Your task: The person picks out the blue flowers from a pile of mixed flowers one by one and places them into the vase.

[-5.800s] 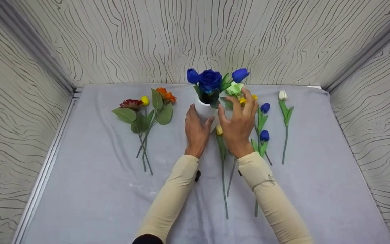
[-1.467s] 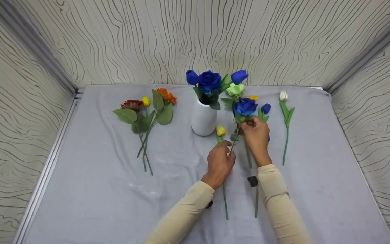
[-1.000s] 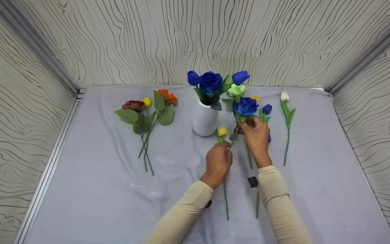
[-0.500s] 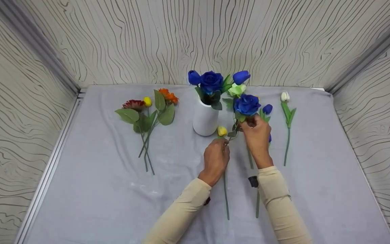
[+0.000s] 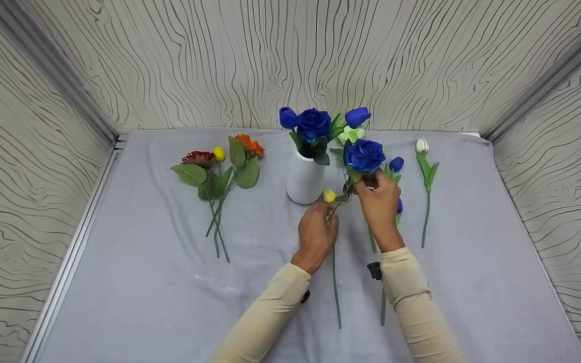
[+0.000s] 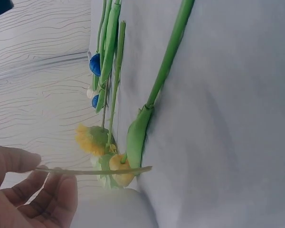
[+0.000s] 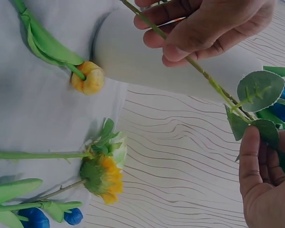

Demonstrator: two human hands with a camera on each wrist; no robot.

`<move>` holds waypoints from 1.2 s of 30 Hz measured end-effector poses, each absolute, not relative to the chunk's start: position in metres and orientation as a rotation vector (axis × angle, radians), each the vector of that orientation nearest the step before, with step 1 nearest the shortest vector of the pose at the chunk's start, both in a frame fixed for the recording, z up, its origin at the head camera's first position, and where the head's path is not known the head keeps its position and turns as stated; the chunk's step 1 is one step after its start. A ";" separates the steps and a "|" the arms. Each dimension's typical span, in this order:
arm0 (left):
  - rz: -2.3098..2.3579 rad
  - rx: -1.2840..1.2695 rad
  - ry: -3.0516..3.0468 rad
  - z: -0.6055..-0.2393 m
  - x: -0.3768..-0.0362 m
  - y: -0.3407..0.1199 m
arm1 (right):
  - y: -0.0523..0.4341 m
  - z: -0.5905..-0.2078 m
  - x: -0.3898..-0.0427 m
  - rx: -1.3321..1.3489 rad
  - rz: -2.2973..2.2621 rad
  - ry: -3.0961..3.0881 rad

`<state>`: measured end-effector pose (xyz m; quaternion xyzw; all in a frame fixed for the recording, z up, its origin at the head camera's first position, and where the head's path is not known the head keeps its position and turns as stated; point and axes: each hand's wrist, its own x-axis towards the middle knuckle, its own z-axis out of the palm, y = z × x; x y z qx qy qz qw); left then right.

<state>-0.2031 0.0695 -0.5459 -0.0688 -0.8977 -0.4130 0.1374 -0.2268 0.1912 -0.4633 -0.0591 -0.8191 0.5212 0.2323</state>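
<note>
Both hands have carried the blue rose (image 5: 365, 156) up and leftward, closer to the white vase (image 5: 304, 179) at centre frame. Left hand (image 5: 316, 233) pinches the lower stem, and right hand (image 5: 380, 201) pinches it just under the bloom. Several flowers already stand in the vase, this rose is not yet in, and others lie on the cloth (image 5: 119, 282) left and right.

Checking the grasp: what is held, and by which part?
The blue artificial rose: left hand pinches its lower stem, right hand grips just under the bloom.
</note>
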 end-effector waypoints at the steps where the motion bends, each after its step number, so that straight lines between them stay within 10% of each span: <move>1: -1.200 -0.196 -2.584 -0.546 -0.204 0.068 | 0.191 -0.462 -0.226 -0.151 1.434 -2.244; 36: -1.235 0.113 -2.436 -0.550 -0.231 0.044 | 0.173 -0.409 -0.226 0.035 1.290 -1.982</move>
